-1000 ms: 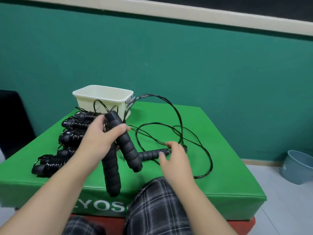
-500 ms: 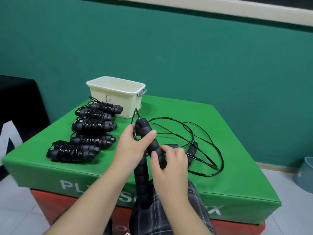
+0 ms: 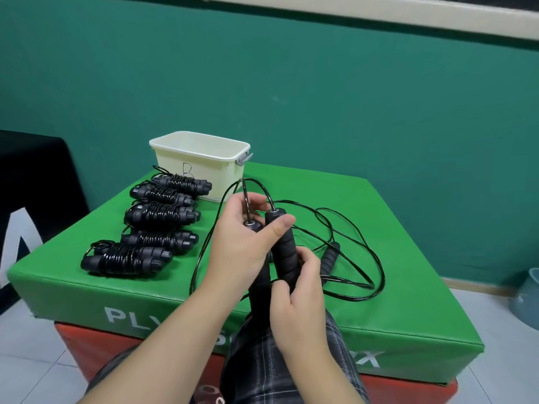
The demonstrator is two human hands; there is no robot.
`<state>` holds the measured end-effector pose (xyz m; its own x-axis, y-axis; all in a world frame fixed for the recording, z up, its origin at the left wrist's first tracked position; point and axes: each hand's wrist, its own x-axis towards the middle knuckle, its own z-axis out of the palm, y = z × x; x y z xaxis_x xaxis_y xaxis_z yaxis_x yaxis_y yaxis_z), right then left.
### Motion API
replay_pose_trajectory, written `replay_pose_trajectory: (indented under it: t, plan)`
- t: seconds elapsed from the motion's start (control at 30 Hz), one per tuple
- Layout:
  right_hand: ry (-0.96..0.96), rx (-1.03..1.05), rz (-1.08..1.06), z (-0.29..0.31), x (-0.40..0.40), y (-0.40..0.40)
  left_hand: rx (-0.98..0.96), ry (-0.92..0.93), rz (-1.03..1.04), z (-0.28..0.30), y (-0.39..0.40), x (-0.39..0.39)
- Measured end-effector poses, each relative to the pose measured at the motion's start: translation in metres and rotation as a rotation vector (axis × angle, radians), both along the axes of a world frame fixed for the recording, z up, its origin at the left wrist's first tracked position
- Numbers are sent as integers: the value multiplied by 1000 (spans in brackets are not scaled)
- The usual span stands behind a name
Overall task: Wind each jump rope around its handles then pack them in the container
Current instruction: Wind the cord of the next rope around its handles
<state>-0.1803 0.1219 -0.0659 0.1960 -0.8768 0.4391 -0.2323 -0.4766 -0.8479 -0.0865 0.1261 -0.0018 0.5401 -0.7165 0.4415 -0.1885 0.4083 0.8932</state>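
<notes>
The two handles (image 3: 280, 258) of one jump rope now stand side by side, upright, over the near edge of the green box (image 3: 408, 287); a second ago they were splayed apart. The left hand (image 3: 245, 243) curls round their tops, thumb across. The right hand (image 3: 297, 287), which was out on the loose cord (image 3: 364, 249), has come in to clasp their lower part. Winding can likely begin. Five wound ropes (image 3: 151, 225) lie left, beside the far white container (image 3: 201, 164). Another handle (image 3: 329, 258) lies right.
</notes>
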Motion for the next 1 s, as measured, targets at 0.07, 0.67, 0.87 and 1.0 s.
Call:
replay_pose_trajectory:
  t: [0.07,0.67,0.87,1.0]
  plan:
    - [47,-7,2,1,0,0,-10,13,-5,-2,2,-2]
    - [127,-4,103,-4,-7,2,-38,176,-164,-4,7,-12]
    - [354,-285,-175,-13,3,5,-78,211,-48,-8,13,-16]
    - [423,-274,-235,-13,4,6,12,79,-15,-8,18,-11]
